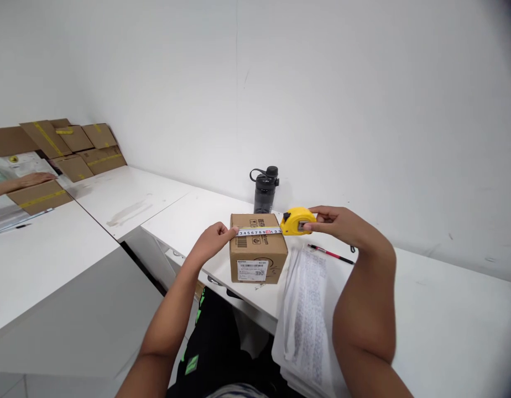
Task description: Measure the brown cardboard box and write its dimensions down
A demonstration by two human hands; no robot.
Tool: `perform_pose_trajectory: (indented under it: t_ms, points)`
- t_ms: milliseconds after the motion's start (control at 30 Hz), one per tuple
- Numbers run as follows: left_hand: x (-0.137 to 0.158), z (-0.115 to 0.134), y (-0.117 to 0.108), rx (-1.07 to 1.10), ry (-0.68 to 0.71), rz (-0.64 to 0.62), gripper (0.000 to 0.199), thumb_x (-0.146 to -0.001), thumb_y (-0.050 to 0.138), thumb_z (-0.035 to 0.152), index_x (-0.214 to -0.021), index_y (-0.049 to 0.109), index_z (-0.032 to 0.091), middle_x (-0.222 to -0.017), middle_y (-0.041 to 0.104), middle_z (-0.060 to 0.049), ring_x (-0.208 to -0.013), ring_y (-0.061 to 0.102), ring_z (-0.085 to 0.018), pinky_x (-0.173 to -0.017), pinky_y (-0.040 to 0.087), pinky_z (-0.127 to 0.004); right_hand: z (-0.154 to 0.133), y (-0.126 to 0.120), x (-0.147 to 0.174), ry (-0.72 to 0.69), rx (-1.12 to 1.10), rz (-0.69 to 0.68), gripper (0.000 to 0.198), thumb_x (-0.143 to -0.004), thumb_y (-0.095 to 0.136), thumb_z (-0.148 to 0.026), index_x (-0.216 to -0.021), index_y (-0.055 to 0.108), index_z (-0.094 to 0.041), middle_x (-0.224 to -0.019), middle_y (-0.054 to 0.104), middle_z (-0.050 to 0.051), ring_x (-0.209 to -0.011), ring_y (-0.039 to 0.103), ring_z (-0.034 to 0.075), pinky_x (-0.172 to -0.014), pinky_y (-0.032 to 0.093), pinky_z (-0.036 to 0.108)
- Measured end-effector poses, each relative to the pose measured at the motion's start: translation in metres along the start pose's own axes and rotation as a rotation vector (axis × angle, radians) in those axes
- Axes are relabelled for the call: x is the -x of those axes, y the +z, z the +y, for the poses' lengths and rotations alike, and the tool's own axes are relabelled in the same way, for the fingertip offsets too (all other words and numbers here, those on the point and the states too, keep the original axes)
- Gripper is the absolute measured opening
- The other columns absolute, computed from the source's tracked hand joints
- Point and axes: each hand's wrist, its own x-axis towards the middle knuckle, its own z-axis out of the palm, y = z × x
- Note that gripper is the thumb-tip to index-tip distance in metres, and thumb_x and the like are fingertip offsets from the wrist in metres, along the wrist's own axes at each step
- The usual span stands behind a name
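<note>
A brown cardboard box with a white printed label on its near side stands on the white table. Across its top lies the pulled-out blade of a yellow tape measure. My right hand grips the tape measure's case just beyond the box's right edge, fingers closed around it. At the box's left edge, my left hand is closed, with its thumb pressing the end of the blade to the cardboard.
A dark water bottle stands behind the box. Right of the box lie a paper stack and a red-and-black pen. At far left, another person's hand rests near taped cardboard boxes. A gap separates the tables.
</note>
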Motion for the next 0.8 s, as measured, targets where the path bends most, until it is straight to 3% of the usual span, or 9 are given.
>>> perform_pose_trajectory:
  t_ms: [367,533,800]
  points:
    - [-0.010,-0.001,0.003,0.039,-0.013,-0.028,0.048,-0.077,0.055,0.065,-0.065,0.047,0.020,-0.066,0.052,0.000,-0.062,0.048,-0.016,-0.059,0.034,-0.027,0.004,0.000,0.000,-0.003,-0.003,0.007,0.048,-0.071,0.073,-0.052,-0.112,0.069,-0.028,-0.066,0.048,-0.004,-0.060,0.045,0.013,-0.053,0.036,0.025]
    - [-0.005,-0.006,0.012,0.215,-0.029,-0.101,0.045,-0.080,0.054,0.064,-0.071,0.044,0.020,-0.069,0.052,0.002,-0.065,0.049,-0.015,-0.061,0.038,-0.027,0.000,-0.001,0.001,-0.004,0.009,0.004,0.049,-0.070,0.073,-0.055,-0.111,0.070,-0.029,-0.064,0.050,-0.004,-0.056,0.044,0.012,-0.049,0.035,0.025]
    - [-0.008,-0.008,0.018,0.293,-0.007,-0.046,0.046,-0.083,0.050,0.062,-0.067,0.044,0.019,-0.065,0.047,0.002,-0.059,0.046,-0.013,-0.058,0.037,-0.027,0.001,0.000,0.001,0.007,-0.007,-0.003,0.054,-0.070,0.072,-0.056,-0.116,0.068,-0.028,-0.065,0.044,-0.004,-0.058,0.041,0.012,-0.051,0.033,0.025]
